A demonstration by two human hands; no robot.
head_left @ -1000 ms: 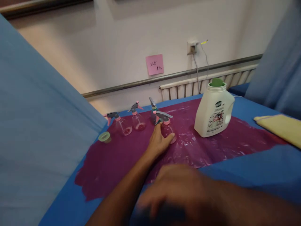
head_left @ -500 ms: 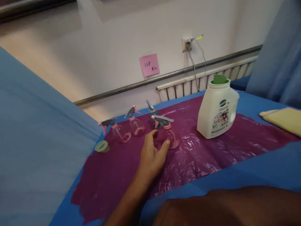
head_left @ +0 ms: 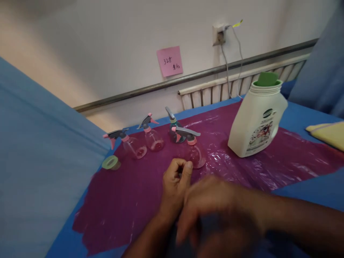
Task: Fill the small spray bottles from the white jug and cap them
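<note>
In the head view, my left hand (head_left: 176,184) is over the purple sheet (head_left: 118,208) with curled fingers and the thumb close to the index finger. Nothing shows in it. Just beyond its thumb stands a clear spray bottle (head_left: 195,156) with a grey and pink trigger head. My right hand (head_left: 217,211) is in front, smeared by motion, and its grip is unclear. Farther left are two more pink-necked spray bottles (head_left: 134,147), each with a little liquid. A teal spray bottle (head_left: 176,133) with a grey trigger stands behind the nearest one.
A small green-rimmed cup (head_left: 110,163) stands at the left. To the right is a large cream jug (head_left: 252,122) with a green piece in its mouth. A yellow cloth (head_left: 329,134) lies farther right. A blue curtain (head_left: 40,161) hangs on the left.
My left hand has curled its fingers and sits slightly lower beside the spray bottle. My right hand has come into view from the lower right. The view has shifted slightly.
</note>
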